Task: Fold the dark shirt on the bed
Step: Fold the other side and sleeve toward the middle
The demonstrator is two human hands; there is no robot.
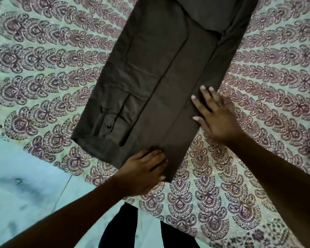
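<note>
While the shirt (159,77) lies long and thin on the bed (43,59), both sides are already folded in to the middle. It runs from the near end at 6 o'clock up and out of view at 1 o'clock. A cuff (107,126) with a dark button sits on top of it, at 8 o'clock from its middle.

The left grip (145,169) is on the near end of the shirt, at 6 o'clock. Its fingers are a bit bent and lie on the hem. I cannot tell if they pinch the cloth or just rest on it. The right grip (216,117) is at 4 o'clock. Its fingers are spread wide and flat. Half of it lies on the side edge of the shirt and half on the bed.

I think the side folds are done and this is the smoothing step, just ahead of the last fold. The next move, I think, is to lift the near end and bring it up toward 1 o'clock. For that, both grips need to hold the two near corners, one each. They should lift at the same time, so the folded sides do not slip open. The cuff is loose on top and could slide, so a slow lift would be best.
</note>
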